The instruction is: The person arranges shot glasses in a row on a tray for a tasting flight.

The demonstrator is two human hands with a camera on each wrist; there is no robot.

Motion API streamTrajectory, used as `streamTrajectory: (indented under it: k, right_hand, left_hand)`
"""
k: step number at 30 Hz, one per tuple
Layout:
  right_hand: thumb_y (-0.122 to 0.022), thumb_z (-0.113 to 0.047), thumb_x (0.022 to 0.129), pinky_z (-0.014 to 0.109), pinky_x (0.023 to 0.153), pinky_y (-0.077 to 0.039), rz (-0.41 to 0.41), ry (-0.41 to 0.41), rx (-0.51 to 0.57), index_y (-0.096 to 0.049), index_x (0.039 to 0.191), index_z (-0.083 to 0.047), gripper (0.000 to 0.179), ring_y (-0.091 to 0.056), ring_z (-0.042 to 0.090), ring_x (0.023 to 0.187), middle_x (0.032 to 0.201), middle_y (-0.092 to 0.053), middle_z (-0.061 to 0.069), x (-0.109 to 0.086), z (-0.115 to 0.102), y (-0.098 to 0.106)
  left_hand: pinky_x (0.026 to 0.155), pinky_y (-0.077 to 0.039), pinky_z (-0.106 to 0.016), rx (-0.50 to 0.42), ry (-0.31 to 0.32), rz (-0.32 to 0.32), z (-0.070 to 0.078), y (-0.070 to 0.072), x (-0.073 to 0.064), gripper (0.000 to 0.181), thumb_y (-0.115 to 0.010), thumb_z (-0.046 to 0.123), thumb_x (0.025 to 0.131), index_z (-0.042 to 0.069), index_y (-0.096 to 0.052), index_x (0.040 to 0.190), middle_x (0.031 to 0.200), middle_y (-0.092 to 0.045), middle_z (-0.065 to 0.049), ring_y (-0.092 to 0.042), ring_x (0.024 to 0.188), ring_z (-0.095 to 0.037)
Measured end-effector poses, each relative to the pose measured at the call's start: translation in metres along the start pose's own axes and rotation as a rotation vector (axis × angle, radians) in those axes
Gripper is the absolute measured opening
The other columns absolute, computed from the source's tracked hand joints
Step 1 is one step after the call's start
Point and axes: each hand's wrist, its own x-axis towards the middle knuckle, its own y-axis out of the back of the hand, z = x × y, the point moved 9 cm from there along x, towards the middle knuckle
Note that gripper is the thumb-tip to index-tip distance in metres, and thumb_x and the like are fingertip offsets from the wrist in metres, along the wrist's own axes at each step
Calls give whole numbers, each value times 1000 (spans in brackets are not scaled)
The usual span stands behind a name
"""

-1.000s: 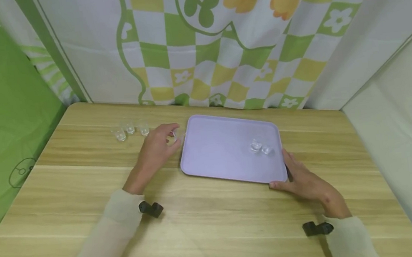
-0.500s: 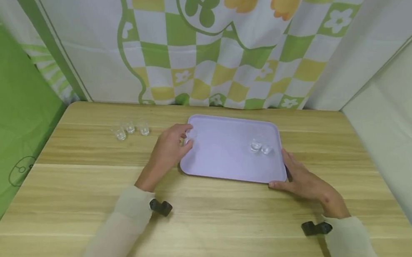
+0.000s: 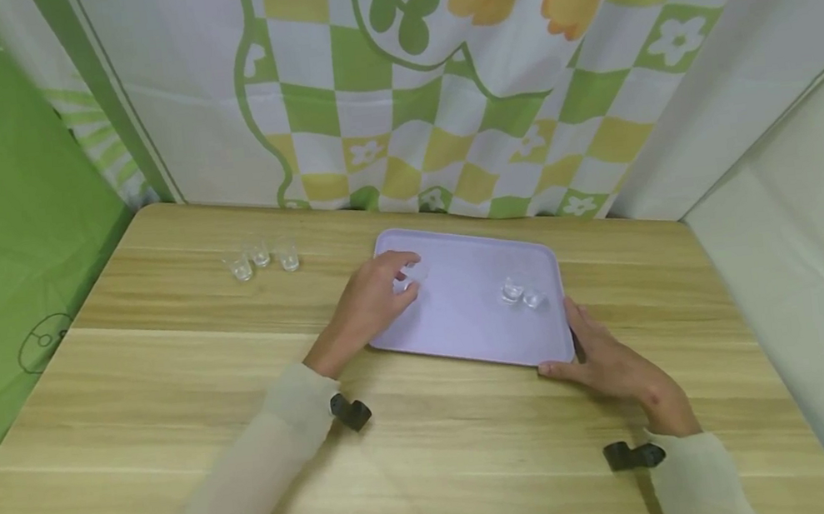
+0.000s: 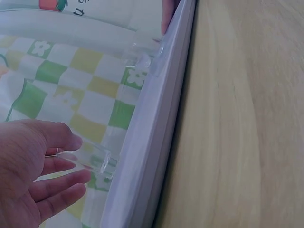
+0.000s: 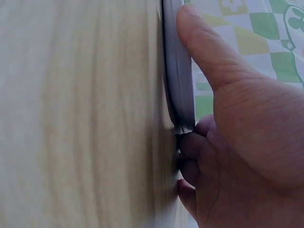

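My left hand [image 3: 374,299] pinches a small clear shot glass [image 3: 415,272] between thumb and fingers, over the left part of a lilac tray [image 3: 458,332]. Seen from the left wrist, the glass [image 4: 104,162] lies tilted on its side, its base pointing to the tray. At the tray's near right corner my right hand [image 3: 611,362] grips the edge, thumb along the front and fingers along the right side. Two more clear glasses, one [image 3: 511,291] beside another [image 3: 534,300], stand close together on the tray's right half.
Three clear shot glasses, a left one [image 3: 241,268], a middle one [image 3: 259,256] and a right one [image 3: 288,259], stand on the wooden table [image 3: 433,456] left of the tray. A checked curtain [image 3: 411,106] hangs along the back edge.
My left hand has carried the glass rightward from the table beside the tray to above its left part. The right hand and the other glasses have stayed in place.
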Motion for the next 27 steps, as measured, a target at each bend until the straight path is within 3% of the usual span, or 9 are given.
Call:
streamTrajectory:
  k: [18,27]
  right_hand:
    - [-74,-51,93,74,115,-11,2,-14,-3,11,163,-7,118,2,53,150,166,6,31,0,1,-1]
    - [-73,-51,93,75,114,-11,3,-31,11,11,164,-8,118,2,55,150,165,6,33,-1,3,-1]
  left_hand:
    - [84,-57,-30,-54,3,-100,22,-49,13,38,-71,8,93,6,-68,130,128,-69,-7,-70,100,-17]
    - [84,-57,-29,-62,-15,-100,36,-66,23,39,-73,8,93,6,-68,131,130,-68,-7,-70,98,-17]
